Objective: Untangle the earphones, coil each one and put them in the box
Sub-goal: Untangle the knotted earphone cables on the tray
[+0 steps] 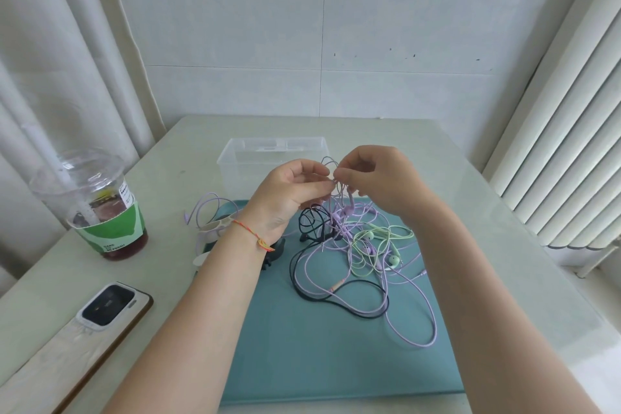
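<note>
Above the mat (336,363), both hands' grips pinch the earphones (349,245), tangle hanging below.

Your bare arms, no sleeves.
Your left wrist (250,232) wears a thin red-orange string bracelet (258,239), knotted.

Two hands (295,191), one box (272,155), one cup (97,205)

Bystanders on the pale table

A teal mat (336,356) lies at centre; at nine o'clock a plastic cup (97,205) with green sleeve and dark drink; at seven o'clock a phone (100,323) lies camera-up. Curtains (67,60) hang at ten o'clock, a radiator (571,144) at three, tiled wall (302,27) at twelve.
</note>
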{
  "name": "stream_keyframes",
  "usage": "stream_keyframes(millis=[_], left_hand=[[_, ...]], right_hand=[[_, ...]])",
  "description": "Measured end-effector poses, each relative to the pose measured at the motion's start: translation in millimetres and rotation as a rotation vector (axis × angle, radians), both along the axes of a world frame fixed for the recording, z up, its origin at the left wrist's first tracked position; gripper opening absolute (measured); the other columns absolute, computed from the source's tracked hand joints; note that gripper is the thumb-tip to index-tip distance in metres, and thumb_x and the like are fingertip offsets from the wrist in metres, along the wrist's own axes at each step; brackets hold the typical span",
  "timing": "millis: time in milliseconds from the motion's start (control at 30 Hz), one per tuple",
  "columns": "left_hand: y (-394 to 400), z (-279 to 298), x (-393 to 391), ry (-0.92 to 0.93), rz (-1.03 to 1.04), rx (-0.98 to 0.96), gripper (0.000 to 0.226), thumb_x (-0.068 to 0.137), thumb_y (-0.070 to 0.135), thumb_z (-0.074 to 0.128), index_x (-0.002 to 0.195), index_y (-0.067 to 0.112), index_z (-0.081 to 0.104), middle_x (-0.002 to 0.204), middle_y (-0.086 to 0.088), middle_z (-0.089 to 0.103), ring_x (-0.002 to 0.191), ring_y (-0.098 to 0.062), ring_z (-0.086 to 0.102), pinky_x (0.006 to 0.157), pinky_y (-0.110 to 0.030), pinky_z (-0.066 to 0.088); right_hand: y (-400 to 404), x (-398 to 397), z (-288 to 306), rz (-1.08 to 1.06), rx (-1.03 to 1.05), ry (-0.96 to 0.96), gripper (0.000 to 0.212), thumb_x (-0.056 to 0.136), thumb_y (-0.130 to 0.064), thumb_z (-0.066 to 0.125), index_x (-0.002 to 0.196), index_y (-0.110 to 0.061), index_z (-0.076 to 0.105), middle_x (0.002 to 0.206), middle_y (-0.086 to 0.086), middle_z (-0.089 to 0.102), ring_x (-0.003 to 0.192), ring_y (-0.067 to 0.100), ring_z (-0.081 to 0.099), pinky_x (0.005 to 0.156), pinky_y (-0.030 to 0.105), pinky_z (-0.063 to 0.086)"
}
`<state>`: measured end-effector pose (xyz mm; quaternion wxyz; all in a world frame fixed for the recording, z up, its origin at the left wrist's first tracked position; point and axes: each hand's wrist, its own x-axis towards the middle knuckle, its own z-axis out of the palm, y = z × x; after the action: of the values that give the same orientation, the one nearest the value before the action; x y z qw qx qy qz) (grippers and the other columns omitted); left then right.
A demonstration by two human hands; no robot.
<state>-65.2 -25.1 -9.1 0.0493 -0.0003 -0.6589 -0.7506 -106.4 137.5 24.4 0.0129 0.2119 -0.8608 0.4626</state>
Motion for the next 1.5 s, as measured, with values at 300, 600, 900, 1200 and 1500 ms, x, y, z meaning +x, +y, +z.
stream_keyframes(millis=[300,600,900,1200,1500], left_hand=[[-3,2,0,-0.13,-0.103,0.201,0.009,0.088,0.004,0.061,0.093,0.01,0.066,0.073,0.0,0.065,0.058,-0.009,0.055,0.06,-0.021,0.041],[1,6,2,-0.107,-0.012,0.104,0.007,0.087,0.006,0.066,0.092,0.006,0.07,0.067,-0.002,0.066,0.05,-0.007,0.058,0.05,-0.017,0.047],[3,1,-6,-0.102,0.259,0.033,0.008,0.091,0.007,0.06,0.085,0.006,0.065,0.074,-0.012,0.07,0.064,-0.032,0.069,0.06,-0.029,0.055],[9,1,-4,-0.005,0.261,-0.189,0.007,0.091,0.01,0.063,0.085,0.008,0.066,0.075,-0.004,0.065,0.053,-0.018,0.067,0.057,-0.028,0.056],[8,1,-3,0.012,0.202,-0.252,0.006,0.094,0.011,0.059,0.092,0.007,0.064,0.077,-0.009,0.068,0.051,-0.022,0.064,0.053,-0.029,0.054]], right_hand=[[1,-2,1,0.052,-0.249,-0.109,0.006,0.087,-0.013,0.07,0.081,-0.011,0.071,0.069,-0.002,0.072,0.063,0.01,0.066,0.063,0.023,0.052],[-2,-1,0,0.011,-0.189,-0.036,0.009,0.087,-0.015,0.07,0.078,-0.013,0.071,0.068,0.002,0.072,0.061,0.01,0.064,0.067,0.029,0.054],[-6,3,1,-0.049,-0.106,-0.01,0.008,0.087,-0.017,0.064,0.082,-0.013,0.069,0.071,0.002,0.073,0.069,0.028,0.067,0.071,0.042,0.057],[-5,1,-3,-0.121,0.123,0.13,0.007,0.083,-0.02,0.062,0.084,-0.014,0.065,0.075,-0.005,0.064,0.068,0.009,0.055,0.06,0.019,0.043],[-3,5,-2,-0.009,0.212,0.276,0.032,0.082,-0.023,0.072,0.109,-0.025,0.055,0.101,-0.004,0.052,0.078,0.011,0.057,0.069,0.023,0.044]])
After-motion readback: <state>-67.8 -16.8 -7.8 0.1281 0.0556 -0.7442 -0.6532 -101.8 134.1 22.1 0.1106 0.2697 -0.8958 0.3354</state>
